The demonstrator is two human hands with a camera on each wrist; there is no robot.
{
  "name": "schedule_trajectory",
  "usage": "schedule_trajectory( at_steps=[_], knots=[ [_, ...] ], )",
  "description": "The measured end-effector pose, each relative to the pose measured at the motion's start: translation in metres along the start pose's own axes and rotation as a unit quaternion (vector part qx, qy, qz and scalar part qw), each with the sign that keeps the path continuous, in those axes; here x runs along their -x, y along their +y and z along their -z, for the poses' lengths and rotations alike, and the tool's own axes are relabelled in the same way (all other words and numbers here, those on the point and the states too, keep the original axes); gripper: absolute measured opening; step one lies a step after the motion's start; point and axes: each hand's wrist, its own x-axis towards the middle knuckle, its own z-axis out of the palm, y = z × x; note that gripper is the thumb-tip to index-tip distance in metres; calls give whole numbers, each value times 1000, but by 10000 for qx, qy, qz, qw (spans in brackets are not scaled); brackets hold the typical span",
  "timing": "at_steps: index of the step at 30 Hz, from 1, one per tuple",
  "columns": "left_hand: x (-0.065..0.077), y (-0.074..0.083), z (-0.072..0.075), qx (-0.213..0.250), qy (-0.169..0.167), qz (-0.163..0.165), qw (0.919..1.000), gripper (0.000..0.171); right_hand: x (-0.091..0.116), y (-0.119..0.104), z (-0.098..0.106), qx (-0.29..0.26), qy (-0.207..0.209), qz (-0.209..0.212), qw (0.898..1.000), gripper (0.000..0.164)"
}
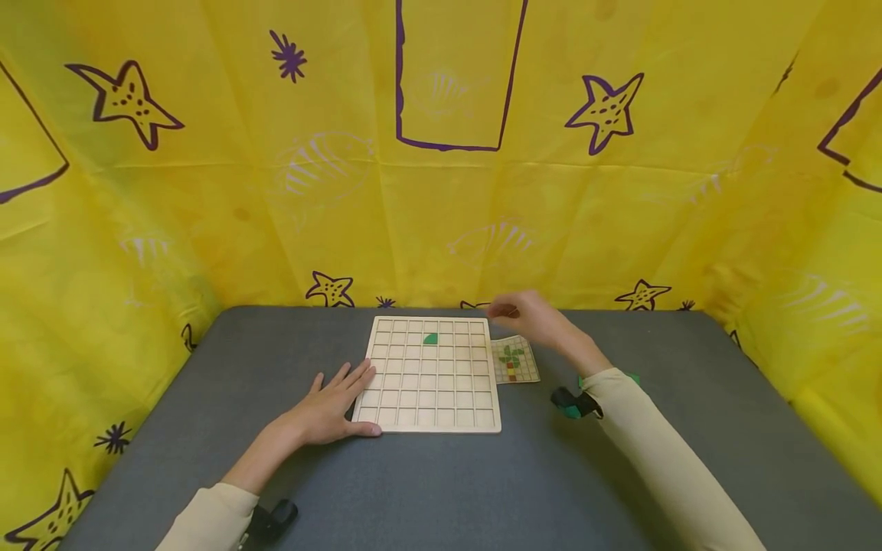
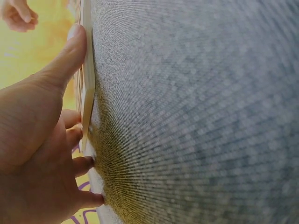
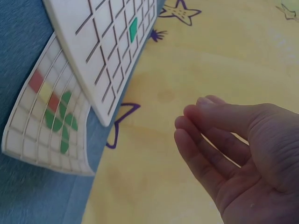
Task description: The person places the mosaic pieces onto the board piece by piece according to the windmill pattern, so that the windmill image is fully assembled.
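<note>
A square wooden grid board (image 1: 437,402) lies on the grey table. My left hand (image 1: 327,411) rests at its left edge, fingers spread and straight, with the thumb (image 2: 77,44) on the near corner. One green quarter-round piece (image 1: 430,339) sits in a cell of the second row from the far side. Raised above the board's far right corner is my right hand (image 1: 534,315). Its fingers are loosely bent, thumb near the fingertips, and nothing shows between them in the right wrist view. A pattern card (image 3: 35,119) with a green, red and yellow flower lies partly under the board's right edge.
Something green (image 1: 632,378) shows behind my right sleeve, mostly hidden. Dark straps with cameras sit at both wrists. A yellow cloth (image 1: 441,207) with sea-creature drawings hangs behind the table (image 1: 427,490) and along both sides.
</note>
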Motion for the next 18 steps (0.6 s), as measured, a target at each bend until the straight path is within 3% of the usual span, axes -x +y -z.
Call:
schedule_trajectory(
  at_steps=[18],
  knots=[
    [2,2,1,16,-3,-69,10000,103,33,28,13,120,307,-38,9994,18]
  ],
)
